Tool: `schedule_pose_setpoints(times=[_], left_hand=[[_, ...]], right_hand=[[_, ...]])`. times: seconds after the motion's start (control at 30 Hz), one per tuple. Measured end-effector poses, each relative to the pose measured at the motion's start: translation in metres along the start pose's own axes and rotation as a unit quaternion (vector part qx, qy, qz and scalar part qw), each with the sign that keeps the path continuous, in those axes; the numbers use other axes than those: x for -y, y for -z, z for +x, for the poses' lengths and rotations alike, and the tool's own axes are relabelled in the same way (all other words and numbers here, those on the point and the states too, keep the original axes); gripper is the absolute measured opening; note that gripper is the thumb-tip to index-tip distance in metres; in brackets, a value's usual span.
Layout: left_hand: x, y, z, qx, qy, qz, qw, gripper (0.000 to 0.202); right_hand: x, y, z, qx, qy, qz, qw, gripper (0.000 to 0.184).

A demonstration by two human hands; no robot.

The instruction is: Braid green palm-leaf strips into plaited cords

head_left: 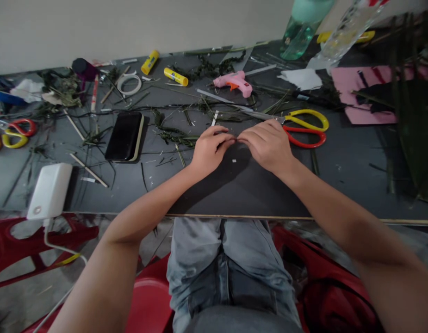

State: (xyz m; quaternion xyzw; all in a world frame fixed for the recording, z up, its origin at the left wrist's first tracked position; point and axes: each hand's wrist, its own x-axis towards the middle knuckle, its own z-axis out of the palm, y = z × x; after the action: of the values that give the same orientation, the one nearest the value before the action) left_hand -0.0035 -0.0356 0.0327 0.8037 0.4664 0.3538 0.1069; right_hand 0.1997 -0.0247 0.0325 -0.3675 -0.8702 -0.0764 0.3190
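My left hand (pixel 212 147) and my right hand (pixel 267 144) meet fingertip to fingertip above the dark table (pixel 214 199). Both are closed in a pinch, and whatever lies between the fingers is too small or hidden to name. A braided strand of green leaf (pixel 172 135) lies just left of my left hand. Scissors with yellow and red handles (pixel 306 128) rest beside my right hand, their blades pointing left behind it. Below the fingertips a tiny white scrap (pixel 234 161) sits on the table.
A pink glue gun (pixel 234 83), yellow glue sticks (pixel 175 77) and a tape roll (pixel 129 84) lie farther back. On the left are a black phone (pixel 124 137) and a white power bank (pixel 50 190) with a cable. A green bottle (pixel 300 34) and pink paper (pixel 350 97) are at right.
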Motion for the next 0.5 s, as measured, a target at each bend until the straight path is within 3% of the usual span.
schedule_pose_setpoints(times=[0.23,0.33,0.43,0.5], left_hand=[[-0.006,-0.005,-0.006,-0.032,0.019,-0.007,0.999,0.019],[-0.007,-0.009,-0.008,-0.03,0.041,-0.028,0.998,0.03],[-0.007,-0.003,-0.003,-0.017,0.041,-0.049,0.998,0.047],[-0.005,0.008,0.003,0.011,0.03,-0.057,0.998,0.048]], right_hand=[[-0.004,0.001,0.0,0.007,-0.046,0.033,0.998,0.031],[-0.003,0.003,0.001,0.009,-0.047,0.035,0.998,0.034],[0.0,0.009,0.002,0.012,-0.047,0.041,0.998,0.035],[0.001,0.013,0.003,0.01,-0.048,0.042,0.998,0.033]])
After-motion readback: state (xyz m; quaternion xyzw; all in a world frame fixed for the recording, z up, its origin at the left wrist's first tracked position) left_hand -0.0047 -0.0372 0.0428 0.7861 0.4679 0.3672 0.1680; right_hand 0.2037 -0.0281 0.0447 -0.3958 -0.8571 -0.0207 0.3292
